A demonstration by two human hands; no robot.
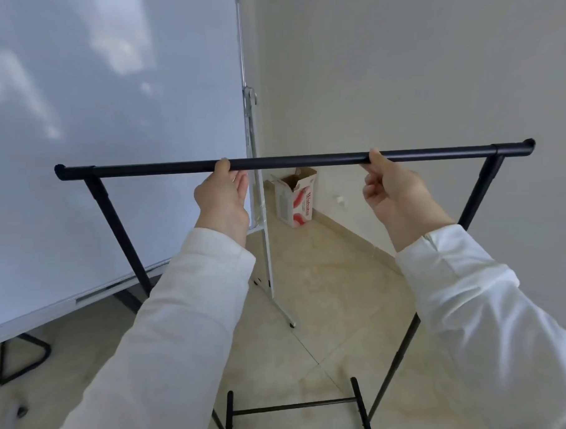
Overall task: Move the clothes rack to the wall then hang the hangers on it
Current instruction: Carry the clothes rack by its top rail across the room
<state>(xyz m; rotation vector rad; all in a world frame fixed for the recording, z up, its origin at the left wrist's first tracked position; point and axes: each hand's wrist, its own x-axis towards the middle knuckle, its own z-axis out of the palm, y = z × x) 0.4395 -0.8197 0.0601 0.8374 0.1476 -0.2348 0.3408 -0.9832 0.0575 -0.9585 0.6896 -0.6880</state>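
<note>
A black metal clothes rack [292,161] stands in front of me, its top bar running level across the view. My left hand [221,200] grips the bar left of its middle. My right hand [396,193] grips it right of the middle. Both arms are in white sleeves. The rack's slanted side posts run down to a black base frame [293,408] on the tiled floor. No hangers are in view.
A large whiteboard [110,140] on a stand fills the left side, with its thin white leg [271,263] just behind the rack. An open cardboard box [295,197] sits in the corner. A plain wall [431,78] is on the right.
</note>
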